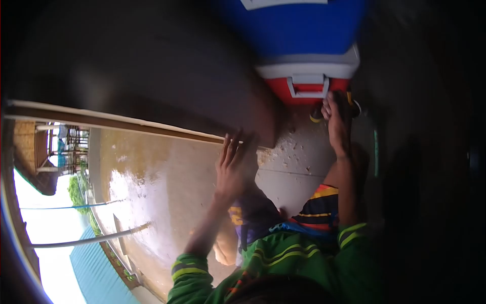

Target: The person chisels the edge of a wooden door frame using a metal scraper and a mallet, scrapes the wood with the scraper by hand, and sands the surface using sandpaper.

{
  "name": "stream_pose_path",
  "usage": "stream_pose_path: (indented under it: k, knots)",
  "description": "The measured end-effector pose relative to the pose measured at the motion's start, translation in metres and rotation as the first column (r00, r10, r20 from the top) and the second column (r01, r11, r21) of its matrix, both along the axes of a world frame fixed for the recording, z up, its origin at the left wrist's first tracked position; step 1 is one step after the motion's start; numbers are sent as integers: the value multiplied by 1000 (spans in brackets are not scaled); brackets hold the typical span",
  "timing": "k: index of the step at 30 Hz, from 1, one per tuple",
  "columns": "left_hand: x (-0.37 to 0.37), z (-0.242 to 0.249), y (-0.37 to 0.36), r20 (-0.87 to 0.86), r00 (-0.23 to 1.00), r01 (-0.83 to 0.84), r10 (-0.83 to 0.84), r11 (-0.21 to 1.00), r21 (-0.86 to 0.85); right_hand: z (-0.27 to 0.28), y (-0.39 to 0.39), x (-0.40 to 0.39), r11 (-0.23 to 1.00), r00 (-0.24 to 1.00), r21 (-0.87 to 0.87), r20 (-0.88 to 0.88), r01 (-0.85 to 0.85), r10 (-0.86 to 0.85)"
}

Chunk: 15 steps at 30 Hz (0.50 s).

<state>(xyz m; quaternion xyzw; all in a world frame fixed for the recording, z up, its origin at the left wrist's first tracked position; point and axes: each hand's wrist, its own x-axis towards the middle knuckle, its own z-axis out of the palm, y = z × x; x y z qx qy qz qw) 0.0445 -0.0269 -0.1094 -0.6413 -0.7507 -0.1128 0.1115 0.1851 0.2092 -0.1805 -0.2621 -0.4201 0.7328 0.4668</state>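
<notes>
My left hand (230, 169) has its fingers stretched out at the pale lower edge of a dark panel (202, 91). Its fingertips overlap that edge, and I see nothing held in it. Further right, my right hand (336, 124) has its fingers curled in just below the white handle (310, 87) of a red cooler box (283, 90). Whether it touches the handle, or what its fingers close on, I cannot make out. A blue box (309, 28) shows above the cooler's white lid (311, 68).
Small pale crumbs lie on the concrete floor (288, 185) between my arms. A dark shoe (316, 112) shows by the cooler. To the left are wet ground (136, 172), a slanting pole (91, 240) and a thatched hut (43, 147). The right side is very dark.
</notes>
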Motion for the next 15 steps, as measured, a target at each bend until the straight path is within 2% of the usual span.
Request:
stream_pose_path:
  k: [2, 4, 5, 6, 7, 8, 9, 11, 12, 13, 15]
  knots:
    - [-6, -58, -2, -186, 982, -79, 31, 963, -257, -10, 12, 3, 992, 976, 107, 217, -62, 37]
    - [-15, -148, -53, -138, 983, 30, -121, 846, -533, -20, 8, 15, 994, 960, 96, 279, -54, 25]
    - [-9, -160, -52, -84, 987, -12, -134, 464, -886, -24, 5, 21, 995, 950, 90, 312, -51, 20]
    - [5, -147, -32, 77, 983, 116, -168, 239, -964, -9, -6, 27, 999, 911, 38, 411, 19, -33]
    - [17, -138, -15, 297, 955, 281, -4, 334, -900, -1, -12, 35, 998, 907, 60, 418, 31, -53]
    - [28, -131, 2, 507, 850, 405, 140, 442, -801, 7, -16, 44, 996, 902, 80, 424, 46, -76]
    - [35, -126, 12, 689, 677, 477, 259, 560, -678, 10, -18, 51, 993, 898, 101, 430, 58, -96]
    - [41, -113, 32, 560, 795, 543, -233, 685, -486, 6, -17, 61, 988, 889, 21, 434, 152, -146]
    - [45, -86, 47, 546, 795, 557, -267, 678, -480, 6, -14, 67, 977, 880, -13, 436, 212, -185]
    - [46, -75, 48, 796, 604, 527, -32, 766, -369, 7, -14, 69, 959, 880, -114, 436, 259, -186]
    - [45, -3, 71, 640, 730, 528, -240, 793, -305, -2, -14, 73, 901, 865, -250, 453, 355, -215]
